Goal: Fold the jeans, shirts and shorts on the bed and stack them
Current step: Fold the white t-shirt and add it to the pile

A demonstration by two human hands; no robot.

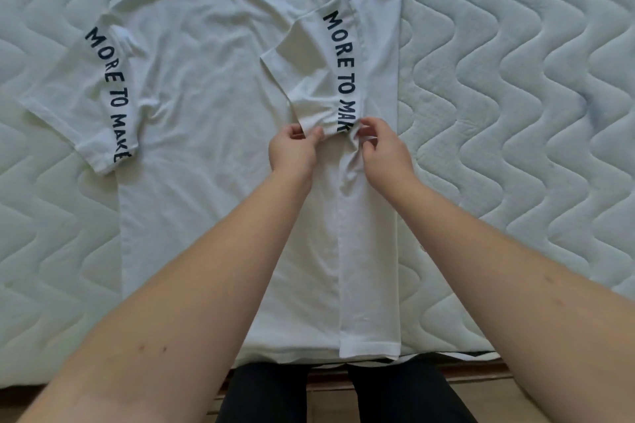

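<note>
A white T-shirt (206, 148) lies flat on the bed, collar away from me, with dark lettering "MORE TO MAKE" on both sleeves. Its right side is folded inward over the body, forming a long strip down to the hem. The right sleeve (319, 79) lies on top of that fold. My left hand (293, 149) pinches the bunched lower edge of this sleeve. Just to the right, my right hand (383, 148) pinches the fabric at the same spot. The left sleeve (86, 103) is spread out flat at the left.
The quilted white mattress (515, 79) extends on every side of the shirt. Its near edge (103, 378) runs along the bottom, with the floor and my dark-clad legs (343, 395) below it. No other garments are in view.
</note>
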